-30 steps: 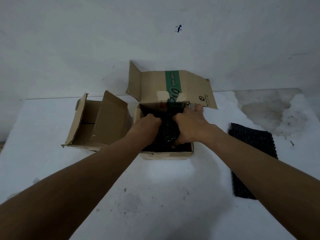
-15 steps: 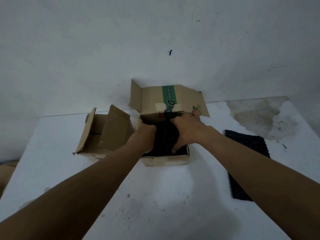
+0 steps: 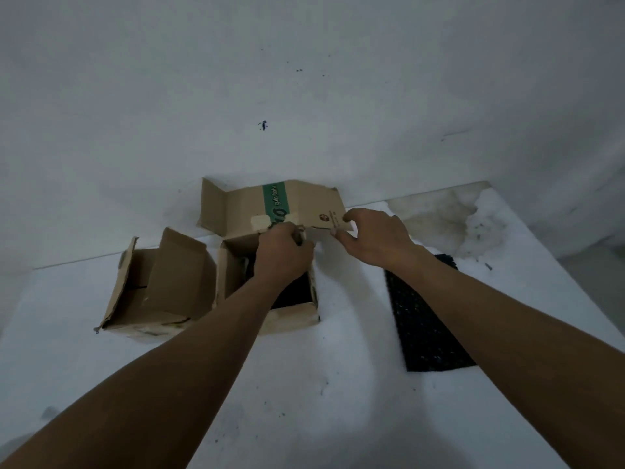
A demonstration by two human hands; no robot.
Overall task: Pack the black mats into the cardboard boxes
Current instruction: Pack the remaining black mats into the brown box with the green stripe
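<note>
Inside the middle box (image 3: 270, 316), a black mat (image 3: 292, 294) is lying, dark and mostly hidden under the left arm. Both hands are working on the back flap (image 3: 270, 206) of this box: the left hand (image 3: 282, 257) is closing its fingers on the flap's lower edge, and the right hand (image 3: 375, 236) is pinching the flap's right corner. I judge that the person is starting to shut this box, so the next move is asking for folding the flap forward over the mat. On the flap a green stripe is carrying the words "gula batu"; the small print is unreadable. Another box (image 3: 159, 289) is standing open just beside, and a second mat (image 3: 429, 326) is waiting on the bench (image 3: 338, 401) at the right.
</note>
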